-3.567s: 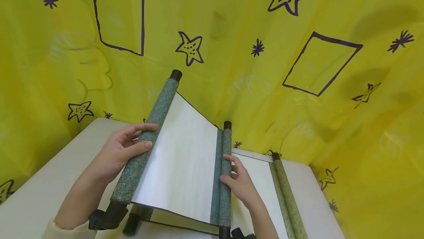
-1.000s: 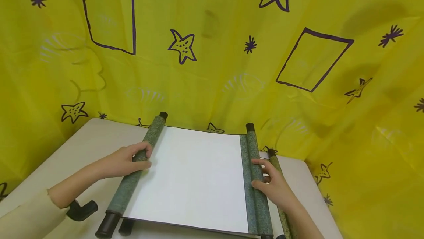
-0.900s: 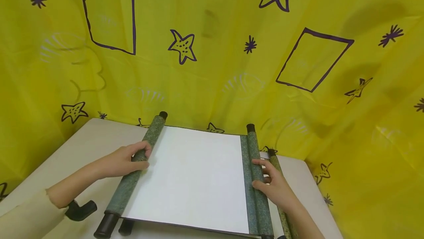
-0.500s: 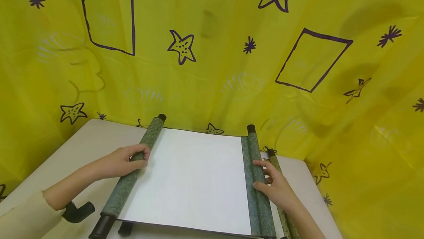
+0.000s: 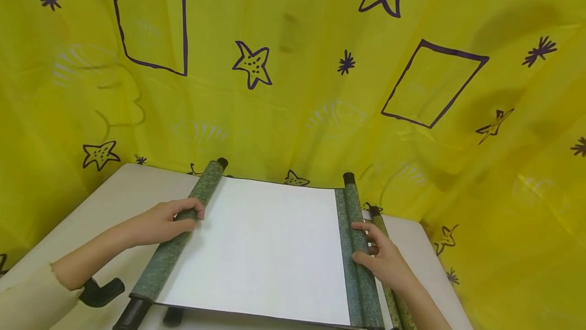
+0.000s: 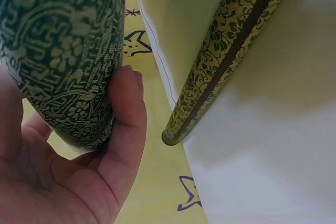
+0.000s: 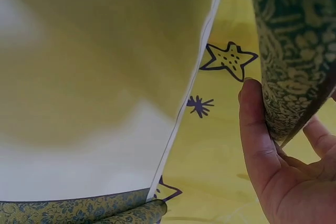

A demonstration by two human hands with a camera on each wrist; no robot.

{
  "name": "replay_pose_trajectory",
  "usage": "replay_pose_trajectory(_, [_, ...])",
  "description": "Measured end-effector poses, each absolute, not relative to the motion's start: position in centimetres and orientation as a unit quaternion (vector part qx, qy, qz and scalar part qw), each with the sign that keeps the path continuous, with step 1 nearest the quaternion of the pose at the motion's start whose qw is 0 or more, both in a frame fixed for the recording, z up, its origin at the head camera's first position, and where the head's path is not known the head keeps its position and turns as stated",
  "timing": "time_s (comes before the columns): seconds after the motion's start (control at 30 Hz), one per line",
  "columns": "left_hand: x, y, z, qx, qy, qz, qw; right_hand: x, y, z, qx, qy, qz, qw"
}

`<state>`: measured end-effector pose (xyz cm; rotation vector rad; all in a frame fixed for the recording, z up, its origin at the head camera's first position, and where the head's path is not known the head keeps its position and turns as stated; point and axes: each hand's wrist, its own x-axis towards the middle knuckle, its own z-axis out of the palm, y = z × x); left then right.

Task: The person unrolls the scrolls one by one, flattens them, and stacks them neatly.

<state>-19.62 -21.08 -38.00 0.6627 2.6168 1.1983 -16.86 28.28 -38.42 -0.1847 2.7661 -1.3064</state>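
Note:
A green-brocade hanging scroll with dark end knobs is partly unrolled, its blank white paper [image 5: 270,248] stretched between two rolls. My left hand [image 5: 169,222] grips the thicker left roll [image 5: 157,266], thumb and fingers around it. The right roll [image 5: 366,281] is pinched by my right hand [image 5: 384,259] near its middle. Beneath lies a second, olive-gold scroll, also opened; its right roll [image 5: 381,223] shows beyond my right hand. In the left wrist view its other patterned roll [image 6: 220,51] lies under the green one [image 6: 63,51]. In the right wrist view its white paper [image 7: 94,103] spreads below.
A white table [image 5: 155,177] carries the lower scroll. Yellow cloth [image 5: 293,65] printed with purple stars and frames hangs around the table's back and sides. A black device [image 5: 101,292] sits on my left wrist.
Since the oldest frame, the left roll has come down from a raised tilt and the rolls have spread apart, baring more white paper. Lately my left hand has drifted slightly left with its roll.

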Motion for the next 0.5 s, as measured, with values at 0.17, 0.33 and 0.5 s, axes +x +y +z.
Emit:
replay_pose_trajectory(0.17, [-19.6, -21.4, -38.1, 0.23, 0.882, 0.403, 0.083, -16.8, 28.4, -38.5, -0.055, 0.904, -0.422, 0.04])
replay_pose_trajectory(0.33, [-19.5, -21.8, -38.4, 0.244, 0.88, 0.403, 0.059, -16.9, 28.5, -38.5, -0.048, 0.907, -0.416, 0.045])
replay_pose_trajectory(0.5, [-19.4, -22.1, -38.3, 0.231, 0.885, 0.399, 0.057, -17.0, 28.5, -38.3, -0.038, 0.91, -0.41, 0.051])
